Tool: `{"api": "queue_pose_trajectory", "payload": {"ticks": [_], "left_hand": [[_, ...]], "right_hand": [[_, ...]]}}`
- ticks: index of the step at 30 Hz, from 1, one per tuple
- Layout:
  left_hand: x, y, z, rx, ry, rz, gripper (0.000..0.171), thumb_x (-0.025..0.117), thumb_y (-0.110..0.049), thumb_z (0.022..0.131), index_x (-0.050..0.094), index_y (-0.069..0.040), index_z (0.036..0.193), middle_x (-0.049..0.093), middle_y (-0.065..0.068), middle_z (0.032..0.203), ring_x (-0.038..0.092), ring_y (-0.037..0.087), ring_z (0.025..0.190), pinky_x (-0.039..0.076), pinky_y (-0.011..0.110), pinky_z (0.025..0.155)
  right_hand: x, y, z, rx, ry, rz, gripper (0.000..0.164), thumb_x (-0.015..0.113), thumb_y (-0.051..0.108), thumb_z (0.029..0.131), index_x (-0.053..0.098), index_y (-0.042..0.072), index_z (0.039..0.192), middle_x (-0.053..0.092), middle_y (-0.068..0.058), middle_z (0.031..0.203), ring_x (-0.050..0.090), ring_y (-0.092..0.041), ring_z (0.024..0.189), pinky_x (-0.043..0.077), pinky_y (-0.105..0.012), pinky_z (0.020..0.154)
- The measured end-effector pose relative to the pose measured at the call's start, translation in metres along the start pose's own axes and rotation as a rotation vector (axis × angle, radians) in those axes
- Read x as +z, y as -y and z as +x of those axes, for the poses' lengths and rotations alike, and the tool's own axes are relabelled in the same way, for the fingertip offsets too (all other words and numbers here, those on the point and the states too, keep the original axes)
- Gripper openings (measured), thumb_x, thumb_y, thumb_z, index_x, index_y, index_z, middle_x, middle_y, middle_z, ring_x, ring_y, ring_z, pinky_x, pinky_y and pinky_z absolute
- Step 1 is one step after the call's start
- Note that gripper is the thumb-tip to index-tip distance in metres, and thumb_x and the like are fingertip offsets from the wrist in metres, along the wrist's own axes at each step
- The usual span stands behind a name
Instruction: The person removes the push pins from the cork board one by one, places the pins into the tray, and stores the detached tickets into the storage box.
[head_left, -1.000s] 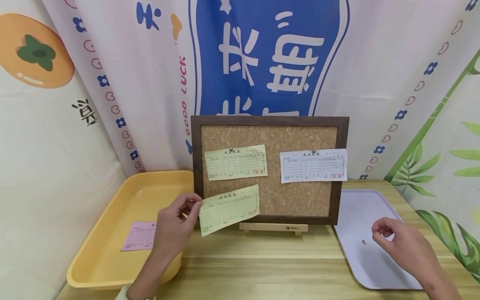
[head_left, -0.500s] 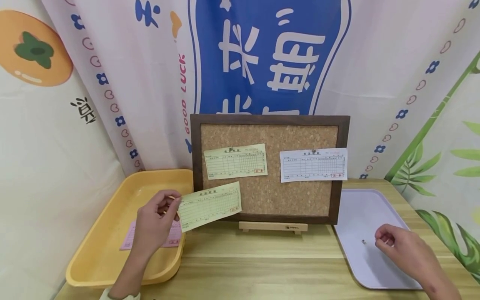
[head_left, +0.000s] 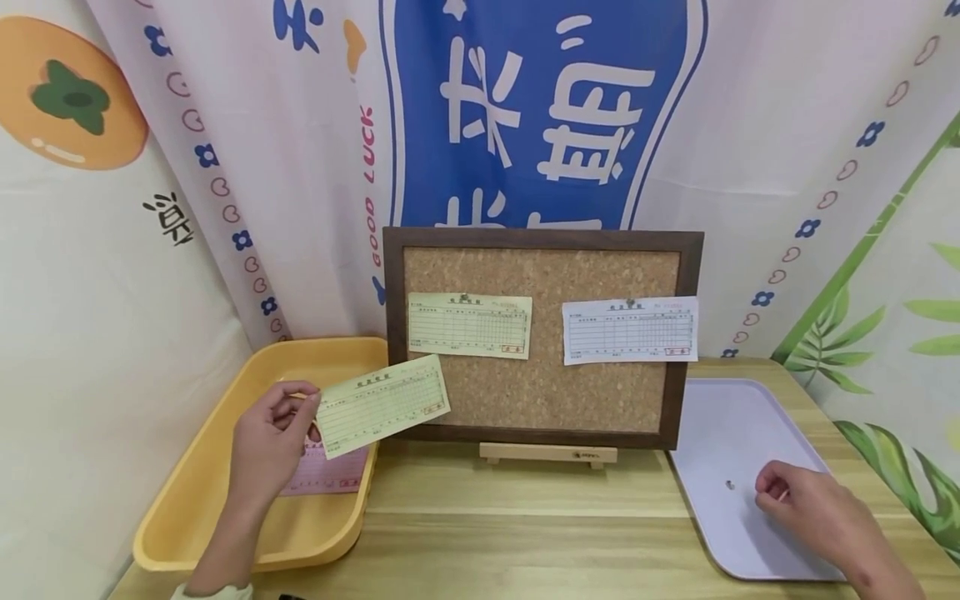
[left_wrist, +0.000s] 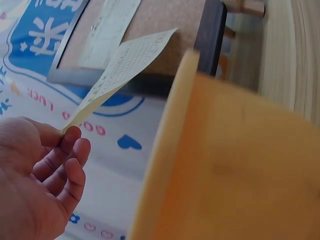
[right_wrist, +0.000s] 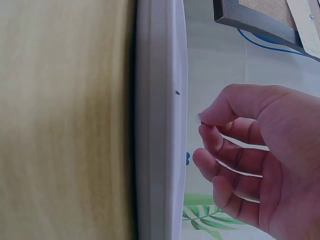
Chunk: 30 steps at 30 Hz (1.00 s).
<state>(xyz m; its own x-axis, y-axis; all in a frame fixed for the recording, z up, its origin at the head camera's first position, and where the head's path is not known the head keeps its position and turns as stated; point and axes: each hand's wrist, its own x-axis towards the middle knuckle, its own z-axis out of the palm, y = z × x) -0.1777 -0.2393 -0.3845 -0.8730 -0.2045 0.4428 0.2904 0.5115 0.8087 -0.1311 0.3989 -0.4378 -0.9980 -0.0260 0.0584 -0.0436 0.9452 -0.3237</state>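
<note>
A small tabletop work corner screened by fabric, home or office unclear; white printed cloth curtains with a large blue lettered panel hang behind and beside a pale wood-grain table; a dark-framed rectangular cork board stands on it.

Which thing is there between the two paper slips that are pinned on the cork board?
Nothing: between the pinned yellow slip and the pinned white slip, the head view shows only bare cork.
</note>
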Motion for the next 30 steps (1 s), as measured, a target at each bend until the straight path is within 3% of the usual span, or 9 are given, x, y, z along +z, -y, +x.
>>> {"api": "queue_pose_trajectory", "payload": {"ticks": [11, 22, 30], "left_hand": [[-0.023, 0.025, 0.003, -0.086, -0.024, 0.1, 0.02, 0.063, -0.023, 0.104, 0.066, -0.006, 0.114, 0.07, 0.004, 0.076, 0.065, 0.019, 0.059, 0.045, 0.025, 0.045], [-0.043, 0.041, 0.001, -0.071, -0.087, 0.218, 0.017, 0.063, -0.017, 0.103, 0.067, -0.003, 0.112, 0.069, 0.006, 0.075, 0.063, 0.012, 0.055, 0.042, 0.024, 0.042], [-0.05, 0.052, -0.001, -0.086, -0.076, 0.327, 0.017, 0.061, -0.015, 0.103, 0.067, -0.002, 0.112, 0.07, 0.012, 0.082, 0.063, 0.014, 0.055, 0.044, 0.025, 0.043]], "right_hand": [[0.008, -0.003, -0.001, -0.048, -0.027, -0.013, 0.013, 0.075, 0.011, 0.084, 0.066, 0.019, 0.082, 0.06, 0.01, 0.074, 0.052, -0.007, 0.066, 0.044, -0.032, 0.061], [0.012, 0.002, -0.001, -0.069, -0.023, 0.023, 0.013, 0.076, 0.006, 0.083, 0.066, 0.015, 0.082, 0.06, 0.01, 0.073, 0.051, -0.003, 0.066, 0.045, -0.03, 0.062], [0.014, 0.002, -0.003, -0.072, -0.001, 0.016, 0.016, 0.076, 0.006, 0.083, 0.065, 0.017, 0.081, 0.061, 0.011, 0.075, 0.051, -0.003, 0.068, 0.046, -0.03, 0.063]]}}
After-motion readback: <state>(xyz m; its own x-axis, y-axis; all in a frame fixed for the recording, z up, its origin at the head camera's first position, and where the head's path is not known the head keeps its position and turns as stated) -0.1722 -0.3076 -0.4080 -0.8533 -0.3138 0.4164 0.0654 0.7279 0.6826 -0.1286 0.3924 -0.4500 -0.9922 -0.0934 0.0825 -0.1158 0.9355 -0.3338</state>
